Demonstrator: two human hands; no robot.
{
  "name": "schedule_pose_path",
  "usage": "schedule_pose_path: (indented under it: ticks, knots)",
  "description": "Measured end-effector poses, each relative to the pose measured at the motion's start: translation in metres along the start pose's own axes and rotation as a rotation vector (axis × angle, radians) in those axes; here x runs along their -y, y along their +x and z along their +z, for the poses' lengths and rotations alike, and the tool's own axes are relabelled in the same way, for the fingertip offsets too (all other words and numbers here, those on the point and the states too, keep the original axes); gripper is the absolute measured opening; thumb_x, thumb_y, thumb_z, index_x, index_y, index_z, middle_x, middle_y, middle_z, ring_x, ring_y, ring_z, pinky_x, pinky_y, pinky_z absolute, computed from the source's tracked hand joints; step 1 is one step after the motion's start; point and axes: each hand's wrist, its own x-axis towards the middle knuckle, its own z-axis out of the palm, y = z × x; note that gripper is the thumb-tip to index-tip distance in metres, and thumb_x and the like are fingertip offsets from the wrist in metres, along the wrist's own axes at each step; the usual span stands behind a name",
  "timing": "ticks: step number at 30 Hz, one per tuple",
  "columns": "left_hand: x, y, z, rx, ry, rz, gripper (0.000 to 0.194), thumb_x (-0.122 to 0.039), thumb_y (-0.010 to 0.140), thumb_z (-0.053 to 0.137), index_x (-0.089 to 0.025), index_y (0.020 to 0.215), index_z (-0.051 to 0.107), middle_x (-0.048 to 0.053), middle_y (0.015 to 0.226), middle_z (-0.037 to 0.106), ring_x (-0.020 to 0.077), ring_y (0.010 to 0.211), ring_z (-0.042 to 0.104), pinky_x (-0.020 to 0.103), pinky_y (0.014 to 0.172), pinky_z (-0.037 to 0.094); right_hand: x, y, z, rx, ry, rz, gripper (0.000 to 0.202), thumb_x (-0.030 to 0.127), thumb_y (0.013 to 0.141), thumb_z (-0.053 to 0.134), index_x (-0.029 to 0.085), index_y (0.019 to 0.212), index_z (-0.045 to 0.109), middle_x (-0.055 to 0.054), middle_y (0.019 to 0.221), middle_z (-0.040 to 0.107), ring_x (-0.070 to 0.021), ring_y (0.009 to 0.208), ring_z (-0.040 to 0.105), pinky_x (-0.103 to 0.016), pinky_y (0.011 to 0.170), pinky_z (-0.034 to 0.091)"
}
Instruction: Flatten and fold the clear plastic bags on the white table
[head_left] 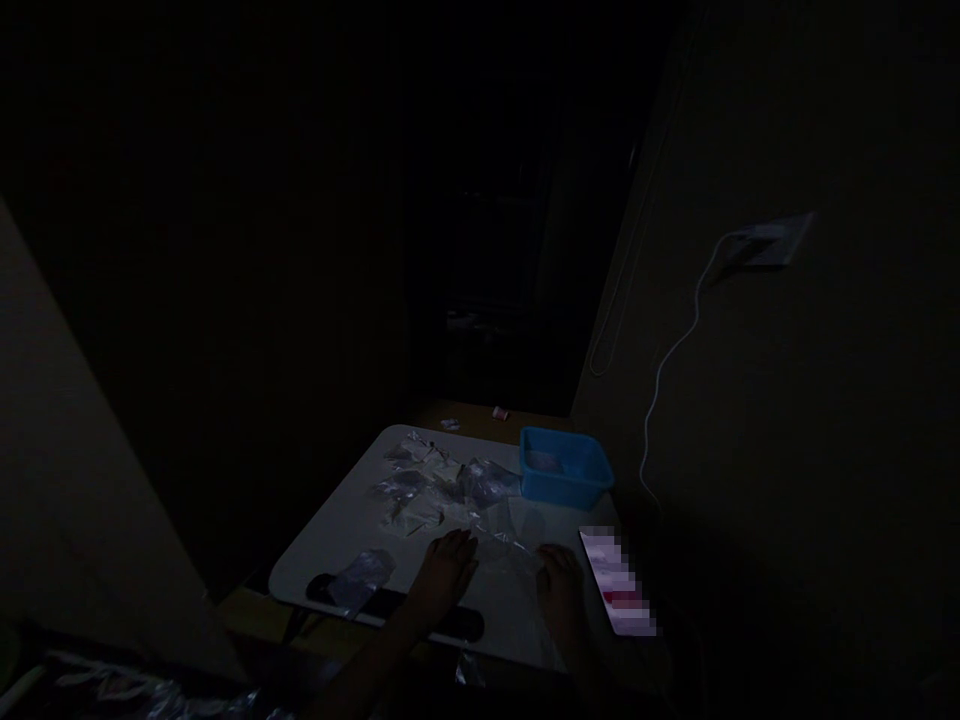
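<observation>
The scene is very dim. A clear plastic bag point(504, 548) lies on the white folding table point(341, 515), spread between my two hands. On its left side my left hand point(448, 570) rests with its fingers stretched out and lying flat. At the bag's right side is my right hand point(560, 590), its fingers bent inward and closed on the edge of the plastic. Beyond the hands sits a loose heap of crumpled clear bags point(435, 485). Another clear bag point(362, 578) lies flat near the table's front left, over a dark slot.
A blue plastic basket point(566, 490) stands at the table's back right, with something pale inside. A lit phone point(616, 582) lies at the right edge. A white cable point(660, 375) hangs from a wall socket point(772, 242). Behind the table is a small red-and-white item point(500, 413).
</observation>
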Motion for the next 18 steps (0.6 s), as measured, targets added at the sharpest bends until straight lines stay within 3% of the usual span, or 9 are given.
schedule_pose_path:
  ticks: [3, 7, 14, 18]
  knots:
    - [0.001, 0.001, 0.002, -0.017, -0.032, -0.029, 0.029, -0.028, 0.085, 0.04, -0.02, 0.111, 0.052, 0.008, 0.114, 0.055, 0.0216, 0.107, 0.047, 0.038, 0.086, 0.039, -0.006, 0.001, 0.003, -0.026, 0.093, 0.008, 0.035, 0.007, 0.068, 0.033, 0.019, 0.079, 0.064, -0.008, 0.088, 0.063, -0.0211, 0.087, 0.054, -0.037, 0.08, 0.043]
    - [0.001, 0.0, 0.001, -0.046, -0.028, -0.014, 0.028, -0.025, 0.084, 0.042, -0.021, 0.109, 0.053, 0.008, 0.115, 0.053, 0.0222, 0.106, 0.047, 0.038, 0.085, 0.04, -0.009, 0.0, 0.005, -0.037, 0.136, 0.015, 0.035, 0.007, 0.068, 0.034, 0.019, 0.081, 0.064, -0.008, 0.09, 0.064, -0.0207, 0.087, 0.056, -0.037, 0.08, 0.044]
    - [-0.002, -0.001, -0.002, -0.026, 0.0, -0.005, 0.031, -0.014, 0.078, 0.044, -0.021, 0.106, 0.057, 0.009, 0.115, 0.053, 0.0232, 0.106, 0.047, 0.04, 0.085, 0.04, 0.001, -0.001, -0.001, 0.14, 0.077, -0.109, 0.04, 0.004, 0.063, 0.038, 0.022, 0.088, 0.065, -0.003, 0.102, 0.063, -0.0189, 0.106, 0.049, -0.038, 0.09, 0.035]
    - [-0.003, 0.001, -0.004, -0.033, -0.013, -0.005, 0.035, -0.01, 0.078, 0.041, -0.022, 0.107, 0.056, 0.008, 0.114, 0.054, 0.0214, 0.105, 0.048, 0.038, 0.085, 0.04, 0.008, 0.0, -0.008, 0.166, 0.04, -0.098, 0.039, 0.004, 0.063, 0.04, 0.022, 0.087, 0.065, -0.002, 0.105, 0.061, -0.0183, 0.108, 0.047, -0.037, 0.091, 0.032]
